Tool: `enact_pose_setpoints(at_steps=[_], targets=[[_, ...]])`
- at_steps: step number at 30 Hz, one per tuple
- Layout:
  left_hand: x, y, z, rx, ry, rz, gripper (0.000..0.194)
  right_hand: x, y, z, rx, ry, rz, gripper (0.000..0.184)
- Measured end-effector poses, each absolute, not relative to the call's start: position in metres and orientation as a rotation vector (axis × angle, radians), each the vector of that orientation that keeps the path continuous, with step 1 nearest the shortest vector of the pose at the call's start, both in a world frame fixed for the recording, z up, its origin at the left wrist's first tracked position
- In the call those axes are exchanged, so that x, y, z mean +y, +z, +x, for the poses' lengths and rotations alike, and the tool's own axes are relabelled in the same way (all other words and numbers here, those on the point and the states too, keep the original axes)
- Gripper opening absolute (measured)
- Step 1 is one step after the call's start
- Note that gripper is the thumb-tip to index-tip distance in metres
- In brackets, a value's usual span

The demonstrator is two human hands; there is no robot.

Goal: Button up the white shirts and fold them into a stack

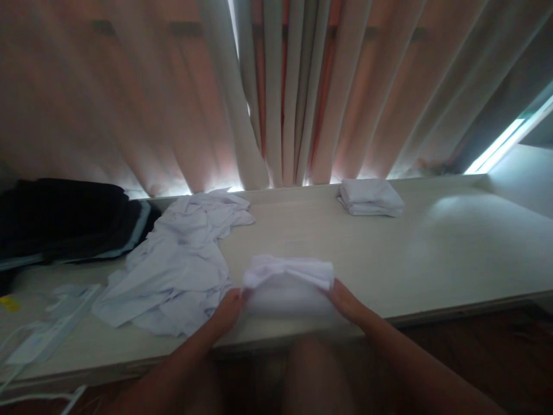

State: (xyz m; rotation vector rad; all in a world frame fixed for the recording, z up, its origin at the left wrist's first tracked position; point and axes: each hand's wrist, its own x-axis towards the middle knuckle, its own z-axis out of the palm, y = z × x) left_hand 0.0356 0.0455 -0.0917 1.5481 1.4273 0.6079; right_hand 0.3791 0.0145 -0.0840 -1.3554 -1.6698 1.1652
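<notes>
A white folded cloth garment (289,274) is held up between my two hands, just above the front part of the pale tabletop (294,230). My left hand (233,305) grips its left end, and my right hand (345,300) grips its right end. Its lower part is blurred by motion. To the left of it lies a loose, crumpled heap of white cloth (177,265). Further back on the right sits a stack of neatly folded white cloth (370,197).
A dark stack of folded clothes (64,219) stands at the far left. In front of it lies a white power strip (52,328) with cables. Beige curtains (276,92) hang along the table's back edge. A white panel (525,178) rises at the right end.
</notes>
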Motion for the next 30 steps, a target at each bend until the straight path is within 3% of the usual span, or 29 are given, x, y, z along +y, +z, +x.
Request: enact_pose_setpoints(at_steps=[3, 7, 10, 12, 16, 22, 30], targets=[[0.074, -0.086, 0.048, 1.519, 0.596, 1.533, 0.066, 0.051, -0.080, 0.372, -1.478, 1.259, -1.623, 0.049], [0.097, -0.081, 0.056, 1.661, 0.601, 1.526, 0.050, 0.080, -0.084, 0.362, -1.453, 1.090, -1.868, 0.037], [0.097, -0.082, 0.068, 1.733, 0.735, 1.797, 0.040, 0.075, -0.079, 0.349, -1.415, 0.819, -2.010, 0.044], [0.092, -0.088, 0.081, 1.599, 0.737, 2.264, 0.044, 0.065, -0.073, 0.334, -1.543, 0.541, -1.987, 0.052], [0.095, -0.111, 0.100, 1.403, 0.438, 2.811, 0.054, 0.051, -0.079, 0.309, -2.139, 0.011, -1.688, 0.053], [0.127, -0.141, 0.085, 1.488, 0.294, 2.714, 0.061, 0.056, -0.129, 0.317, -2.271, 0.167, -1.841, 0.078], [0.131, -0.156, 0.077, 1.445, 0.391, 2.651, 0.061, 0.057, -0.134, 0.320, -2.204, 0.209, -1.795, 0.075]])
